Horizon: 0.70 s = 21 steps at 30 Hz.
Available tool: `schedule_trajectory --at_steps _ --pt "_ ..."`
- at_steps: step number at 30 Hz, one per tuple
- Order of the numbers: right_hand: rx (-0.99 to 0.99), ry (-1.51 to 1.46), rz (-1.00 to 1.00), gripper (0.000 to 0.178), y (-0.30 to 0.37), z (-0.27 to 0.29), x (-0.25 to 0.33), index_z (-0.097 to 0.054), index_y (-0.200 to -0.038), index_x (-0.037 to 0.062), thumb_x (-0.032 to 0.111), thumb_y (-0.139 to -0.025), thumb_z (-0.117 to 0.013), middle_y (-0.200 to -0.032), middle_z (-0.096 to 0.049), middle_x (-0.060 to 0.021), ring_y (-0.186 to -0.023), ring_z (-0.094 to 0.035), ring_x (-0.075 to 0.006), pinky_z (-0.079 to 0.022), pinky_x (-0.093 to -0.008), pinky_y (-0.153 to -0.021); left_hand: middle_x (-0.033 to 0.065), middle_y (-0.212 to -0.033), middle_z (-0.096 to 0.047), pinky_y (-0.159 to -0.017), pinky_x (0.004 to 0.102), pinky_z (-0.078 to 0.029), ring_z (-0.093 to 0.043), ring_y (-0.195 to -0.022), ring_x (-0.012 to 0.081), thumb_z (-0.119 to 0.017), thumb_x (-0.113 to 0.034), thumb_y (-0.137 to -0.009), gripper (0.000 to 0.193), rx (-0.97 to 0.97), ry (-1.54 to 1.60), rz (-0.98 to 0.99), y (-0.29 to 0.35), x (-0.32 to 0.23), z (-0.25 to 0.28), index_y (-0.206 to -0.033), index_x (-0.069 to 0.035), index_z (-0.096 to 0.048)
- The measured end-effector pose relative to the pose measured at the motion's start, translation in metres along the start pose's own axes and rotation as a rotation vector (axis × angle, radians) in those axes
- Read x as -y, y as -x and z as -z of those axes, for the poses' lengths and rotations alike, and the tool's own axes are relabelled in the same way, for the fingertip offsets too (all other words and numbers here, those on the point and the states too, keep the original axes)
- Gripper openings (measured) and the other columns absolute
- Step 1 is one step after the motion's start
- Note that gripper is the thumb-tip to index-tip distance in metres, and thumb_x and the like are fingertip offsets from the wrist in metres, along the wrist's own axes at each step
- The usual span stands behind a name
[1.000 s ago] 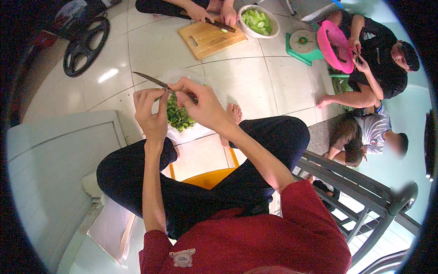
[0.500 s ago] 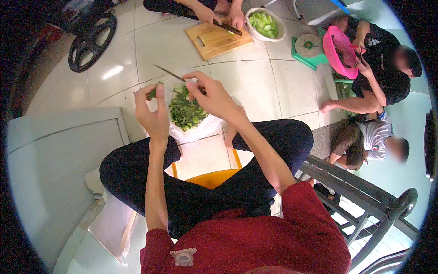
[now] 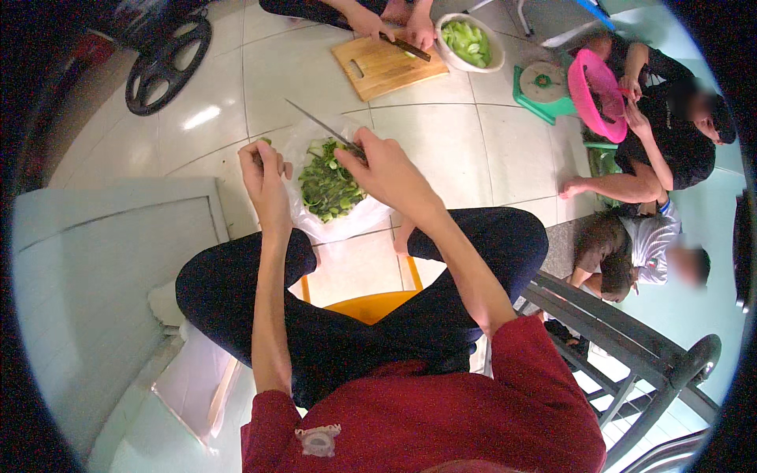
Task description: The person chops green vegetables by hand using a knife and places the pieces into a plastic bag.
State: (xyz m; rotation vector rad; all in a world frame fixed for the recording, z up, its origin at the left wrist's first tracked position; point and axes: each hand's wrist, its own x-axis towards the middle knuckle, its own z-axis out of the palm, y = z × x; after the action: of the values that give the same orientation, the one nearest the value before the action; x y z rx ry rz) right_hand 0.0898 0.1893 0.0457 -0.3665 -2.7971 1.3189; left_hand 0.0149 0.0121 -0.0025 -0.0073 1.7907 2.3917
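Where the right hand [image 3: 390,169] is hovering: its grip is holding a knife [image 3: 315,121], wrapped round the handle, blade pointing far left.
Left hand [image 3: 266,177]: its grip, nearly closed, is clasping a small green piece [image 3: 266,142], mostly hiding it.
Chopped greens [image 3: 327,185]: they are lying in a plastic bag [image 3: 323,230] on the floor [image 3: 434,134], between the hands.
Cutting board [image 3: 394,75]: lying far, beside a white bowl [image 3: 475,68].

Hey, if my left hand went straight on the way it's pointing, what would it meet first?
The way looks free: ahead of your left hand I see only floor, with the black wheel off to the left. The hand's height is unclear; angled downward, it might meet the floor first.
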Motion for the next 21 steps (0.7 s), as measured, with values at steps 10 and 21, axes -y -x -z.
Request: schedule_trajectory --at_steps 10,21 --pt "0.005 -0.104 0.075 0.036 0.013 0.011 0.018 -0.054 -0.094 0.0002 0.034 -0.104 -0.048 -0.077 -0.062 -0.027 -0.079 -0.061 -0.0491 -0.045 -0.0571 -0.069 0.0033 -0.088 -0.058 -0.073 0.0271 -0.044 -0.051 -0.076 0.0108 -0.056 -0.02 -0.104 0.019 -0.002 0.097 -0.003 -0.004 -0.007 -0.005 -0.101 -0.001 -0.058" --pt "0.041 -0.062 0.082 0.032 0.015 0.013 0.036 -0.062 -0.097 0.006 0.036 -0.101 -0.053 -0.066 -0.062 -0.0211 -0.065 -0.062 -0.0445 -0.046 -0.0525 -0.058 0.0015 -0.078 -0.045 -0.056 0.0257 -0.035 -0.04 -0.061 0.0098 -0.048 -0.022 -0.107 0.017 0.322 0.335 0.165 0.006 -0.024 -0.011 -0.098 -0.008 -0.047"
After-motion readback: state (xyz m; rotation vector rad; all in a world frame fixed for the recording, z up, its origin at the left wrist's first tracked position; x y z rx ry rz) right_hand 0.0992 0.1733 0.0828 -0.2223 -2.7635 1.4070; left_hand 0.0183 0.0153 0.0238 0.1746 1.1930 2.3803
